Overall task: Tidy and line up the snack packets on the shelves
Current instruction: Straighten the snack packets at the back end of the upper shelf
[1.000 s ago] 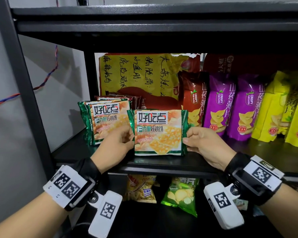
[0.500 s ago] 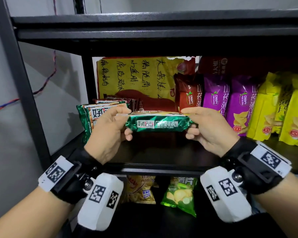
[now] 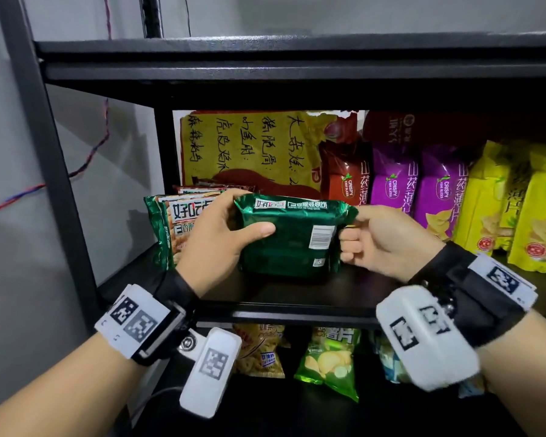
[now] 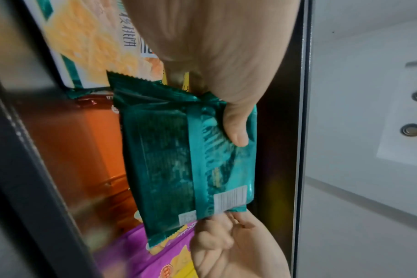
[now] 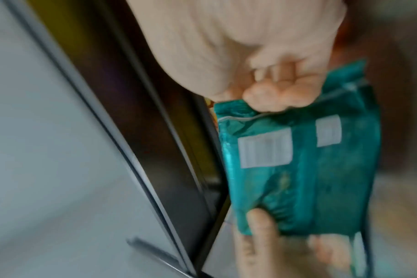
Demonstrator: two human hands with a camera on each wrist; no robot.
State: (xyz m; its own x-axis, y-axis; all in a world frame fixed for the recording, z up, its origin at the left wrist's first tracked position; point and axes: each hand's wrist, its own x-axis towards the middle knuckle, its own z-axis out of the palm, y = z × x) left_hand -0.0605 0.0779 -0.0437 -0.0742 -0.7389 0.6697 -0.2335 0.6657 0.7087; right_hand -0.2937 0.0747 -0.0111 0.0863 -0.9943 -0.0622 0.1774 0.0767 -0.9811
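Green foil biscuit packet (image 3: 292, 238) is held over the middle shelf (image 3: 297, 307), barcode side facing us. Left hand (image 3: 215, 244) grips its left end, thumb across the back; right hand (image 3: 388, 241) pinches the right seam. Matching packets (image 3: 171, 222) stand just left.

- The cracker pack (image 3: 292, 238) is dark green with a white barcode patch.
- The pack behind it (image 3: 183, 216) is green and orange with a white label.
- The shelf (image 3: 297, 305) is black.
- One chip bag (image 3: 347, 178) is red-brown.
- Two chip bags (image 3: 423, 187) are purple.
- The bags on the right (image 3: 524, 209) are yellow.
- The back poster (image 3: 249, 146) is yellow with black writing.
- The wrist tags (image 3: 134, 320) are white with black squares.
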